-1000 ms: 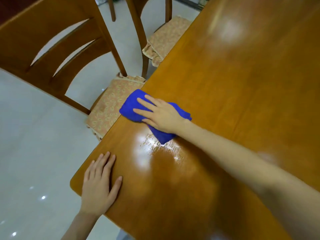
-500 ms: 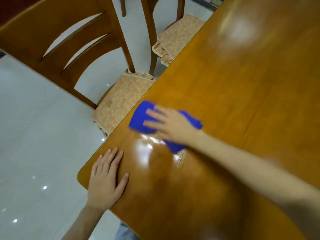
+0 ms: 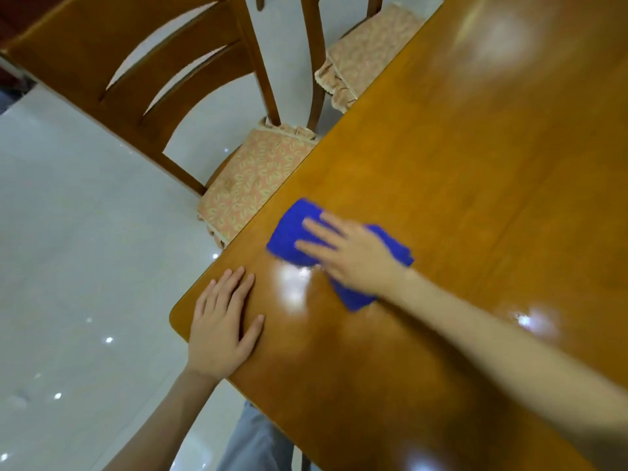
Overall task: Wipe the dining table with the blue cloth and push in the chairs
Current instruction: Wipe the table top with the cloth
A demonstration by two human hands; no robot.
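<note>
**Right hand flat on the cloth, wiping near the table corner**

The right hand [image 3: 353,258] lies palm down on the blue cloth [image 3: 292,232], fingers straight and spread. It presses the cloth to the wood rather than clutching it. The cloth is bunched under the palm, with one end showing past the fingertips and the other by the wrist. It sits on the table [image 3: 475,185] close to the long edge, just beyond a bright glare patch. The left hand [image 3: 221,331] rests flat and relaxed on the table corner, holding nothing, and seems to steady the person.

The step in hand looks like the wiping, on the corner nearest the person. Much of the top stretches away to the right and far end, and I cannot tell from the sheen alone which parts are done. The next move likely calls for keeping the palm pressed down and sweeping the cloth in overlapping passes, without pushing it over the edge beside it.

The chairs look unattended so far. The near chair [image 3: 136,83] stands with its patterned seat cushion [image 3: 251,185] showing outside the table edge, and a second chair cushion [image 3: 370,45] shows farther along the same side. Both will probably need pushing in once the cloth is set down or shifted to one hand.

No brand, label or writing can be read on the cloth, the table or the chairs.
</note>
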